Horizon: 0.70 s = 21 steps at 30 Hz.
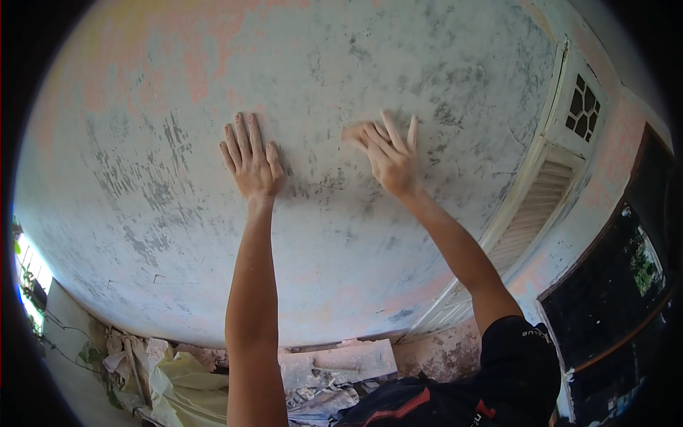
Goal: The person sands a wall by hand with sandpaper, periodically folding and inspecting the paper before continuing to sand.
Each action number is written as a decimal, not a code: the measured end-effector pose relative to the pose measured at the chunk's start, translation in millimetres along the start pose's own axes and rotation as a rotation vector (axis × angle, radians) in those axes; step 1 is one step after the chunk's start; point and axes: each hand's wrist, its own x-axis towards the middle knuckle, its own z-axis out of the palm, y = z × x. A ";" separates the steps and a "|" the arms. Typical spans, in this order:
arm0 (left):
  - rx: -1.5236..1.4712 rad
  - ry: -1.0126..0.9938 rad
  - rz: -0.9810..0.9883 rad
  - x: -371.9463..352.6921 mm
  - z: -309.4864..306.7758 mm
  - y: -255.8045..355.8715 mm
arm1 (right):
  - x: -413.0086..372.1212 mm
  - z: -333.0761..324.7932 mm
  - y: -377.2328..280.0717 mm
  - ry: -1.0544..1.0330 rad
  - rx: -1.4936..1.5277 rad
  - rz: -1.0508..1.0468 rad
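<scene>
My left hand [253, 165] lies flat against the worn, painted wall [320, 249], fingers stretched upward and holding nothing. To its right, my right hand [390, 160] is raised at the same wall, with two fingers extended and the others bent together. A small brownish piece [351, 134], perhaps sandpaper, shows blurred at those bent fingers, and its exact kind cannot be made out. Grey scuffs and dark smudges mark the plaster around both hands, with pink patches higher up.
A white louvred door [541, 192] with a patterned vent panel stands on the right, beside a dark window [605, 306]. Below are a pale crumpled sheet [186, 381], a dusty board [341, 364] and rubble. Plants and bright light show at far left.
</scene>
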 end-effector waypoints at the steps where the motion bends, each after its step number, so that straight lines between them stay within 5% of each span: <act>1: -0.002 -0.001 0.002 -0.2 -0.5 -0.5 | 19.4 -5.1 4.6 0.003 -0.006 -0.019; 21: -0.002 -0.004 0.015 -1.8 -0.9 -3.0 | 20.7 19.3 -23.0 0.055 0.022 -0.053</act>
